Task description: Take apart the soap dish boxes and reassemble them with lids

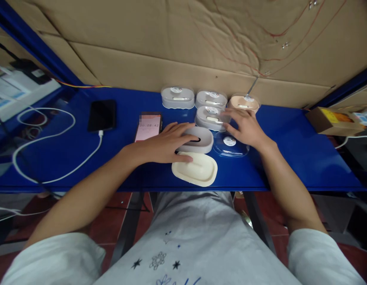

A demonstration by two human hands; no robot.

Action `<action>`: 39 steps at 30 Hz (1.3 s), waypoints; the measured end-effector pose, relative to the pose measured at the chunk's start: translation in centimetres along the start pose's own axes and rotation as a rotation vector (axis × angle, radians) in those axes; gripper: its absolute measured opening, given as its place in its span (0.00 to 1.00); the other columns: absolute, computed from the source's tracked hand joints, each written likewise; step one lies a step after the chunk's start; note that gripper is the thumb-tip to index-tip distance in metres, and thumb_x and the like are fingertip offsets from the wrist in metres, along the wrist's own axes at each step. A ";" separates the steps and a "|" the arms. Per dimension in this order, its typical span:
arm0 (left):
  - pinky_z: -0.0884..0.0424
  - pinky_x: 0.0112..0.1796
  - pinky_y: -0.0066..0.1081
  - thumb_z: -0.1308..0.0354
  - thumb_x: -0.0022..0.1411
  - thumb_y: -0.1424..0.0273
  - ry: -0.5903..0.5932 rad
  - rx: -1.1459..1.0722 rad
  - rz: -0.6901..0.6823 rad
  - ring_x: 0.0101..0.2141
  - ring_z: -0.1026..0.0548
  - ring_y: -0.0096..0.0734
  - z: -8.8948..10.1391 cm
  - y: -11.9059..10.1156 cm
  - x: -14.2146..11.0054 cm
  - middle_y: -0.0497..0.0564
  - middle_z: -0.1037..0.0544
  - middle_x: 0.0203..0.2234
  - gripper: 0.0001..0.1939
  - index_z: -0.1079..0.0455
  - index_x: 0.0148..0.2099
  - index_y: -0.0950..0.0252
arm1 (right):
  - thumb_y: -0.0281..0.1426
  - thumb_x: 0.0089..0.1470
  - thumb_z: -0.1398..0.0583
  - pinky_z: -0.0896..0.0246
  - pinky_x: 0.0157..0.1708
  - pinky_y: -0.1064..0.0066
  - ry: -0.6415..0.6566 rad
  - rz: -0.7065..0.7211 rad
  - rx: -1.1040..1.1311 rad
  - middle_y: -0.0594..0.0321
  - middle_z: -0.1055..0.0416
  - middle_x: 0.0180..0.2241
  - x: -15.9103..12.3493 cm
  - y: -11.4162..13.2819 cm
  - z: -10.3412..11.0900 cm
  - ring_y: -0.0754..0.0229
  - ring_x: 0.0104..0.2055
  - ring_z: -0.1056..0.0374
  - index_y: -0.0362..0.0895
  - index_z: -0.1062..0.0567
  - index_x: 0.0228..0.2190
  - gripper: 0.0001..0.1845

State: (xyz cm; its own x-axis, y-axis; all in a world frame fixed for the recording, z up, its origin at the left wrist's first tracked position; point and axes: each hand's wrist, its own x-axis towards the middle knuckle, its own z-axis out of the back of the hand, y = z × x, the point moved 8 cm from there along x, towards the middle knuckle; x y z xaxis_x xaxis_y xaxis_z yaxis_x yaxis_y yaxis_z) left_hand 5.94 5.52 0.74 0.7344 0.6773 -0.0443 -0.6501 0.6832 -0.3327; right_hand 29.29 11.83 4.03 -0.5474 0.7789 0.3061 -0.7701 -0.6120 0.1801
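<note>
My left hand (pixel 174 142) lies with fingers spread over an open grey oval box (pixel 205 138), which has a dark slot-like mark inside. Its thumb rests on a cream oval tray-like piece (pixel 198 170) at the table's front. My right hand (pixel 245 126) has its fingers apart, with the tips at the right end of a grey oval box with a clear cover (pixel 211 116). Whether they press on it is unclear. Under that hand is a clear cover with a round white label (pixel 232 144), lying on the blue table (pixel 290 158).
Behind stand more covered oval boxes: a grey one (pixel 177 98), another grey one (pixel 211 99) and a peach one (pixel 244 103). Left are a phone showing a timer (pixel 148 126) and a black device (pixel 102 114) on a white cable (pixel 73 174). A cardboard box (pixel 335 122) sits right.
</note>
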 end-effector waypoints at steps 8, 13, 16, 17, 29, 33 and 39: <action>0.51 0.74 0.56 0.38 0.74 0.54 -0.058 0.018 -0.031 0.77 0.46 0.60 0.5 0.3 0.2 0.64 0.47 0.80 0.30 0.30 0.72 0.61 | 0.34 0.62 0.41 0.40 0.59 0.33 0.014 -0.245 -0.215 0.42 0.17 0.53 -1.7 -5.0 4.3 0.28 0.58 0.25 0.43 0.18 0.49 0.17; 0.45 0.73 0.54 0.36 0.72 0.56 -0.090 0.021 0.015 0.75 0.41 0.60 1.1 1.3 0.0 0.63 0.42 0.78 0.29 0.28 0.70 0.60 | 0.38 0.64 0.38 0.27 0.50 0.52 0.124 -0.076 0.102 0.52 0.15 0.46 -1.9 -2.4 4.1 0.45 0.47 0.20 0.47 0.17 0.44 0.12; 0.42 0.72 0.55 0.35 0.71 0.57 -0.064 0.007 0.017 0.76 0.41 0.60 1.1 1.4 -0.2 0.63 0.43 0.79 0.29 0.28 0.70 0.59 | 0.45 0.66 0.38 0.23 0.44 0.58 0.343 0.032 0.304 0.59 0.15 0.42 -2.4 0.3 1.9 0.50 0.42 0.19 0.50 0.16 0.45 0.15; 0.42 0.72 0.55 0.35 0.71 0.57 -0.053 0.017 0.016 0.76 0.41 0.60 1.0 1.3 -0.2 0.64 0.43 0.79 0.30 0.29 0.71 0.59 | 0.46 0.67 0.38 0.23 0.46 0.57 0.376 0.057 0.313 0.58 0.15 0.45 -2.5 1.0 1.4 0.50 0.43 0.18 0.50 0.16 0.48 0.17; 0.50 0.74 0.60 0.25 0.61 0.49 0.026 -0.005 0.004 0.78 0.49 0.66 1.1 0.0 -0.8 0.60 0.49 0.81 0.49 0.38 0.78 0.51 | 0.37 0.75 0.47 0.49 0.76 0.32 0.175 0.184 0.199 0.43 0.44 0.77 -0.3 4.1 -5.0 0.38 0.79 0.45 0.44 0.40 0.76 0.33; 0.49 0.74 0.58 0.24 0.61 0.52 0.068 -0.002 0.009 0.78 0.48 0.65 0.6 -0.3 -0.7 0.57 0.49 0.81 0.49 0.40 0.79 0.48 | 0.33 0.75 0.48 0.56 0.76 0.29 0.128 0.186 0.105 0.47 0.44 0.78 1.0 4.6 -6.0 0.37 0.81 0.51 0.49 0.35 0.74 0.30; 0.50 0.74 0.58 0.25 0.63 0.53 0.073 0.008 0.001 0.78 0.49 0.64 0.4 -0.6 -0.7 0.55 0.52 0.82 0.49 0.41 0.79 0.48 | 0.35 0.73 0.45 0.35 0.67 0.36 -0.038 0.101 0.215 0.42 0.26 0.64 1.5 2.9 -4.8 0.37 0.67 0.29 0.45 0.25 0.65 0.24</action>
State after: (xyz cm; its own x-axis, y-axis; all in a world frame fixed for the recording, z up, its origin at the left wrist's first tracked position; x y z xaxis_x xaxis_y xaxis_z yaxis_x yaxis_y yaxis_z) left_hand 5.70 4.72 1.40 0.7456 0.6566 -0.1139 -0.6526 0.6847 -0.3247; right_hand 24.64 11.94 0.49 -0.6025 0.7088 0.3669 -0.6224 -0.7050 0.3400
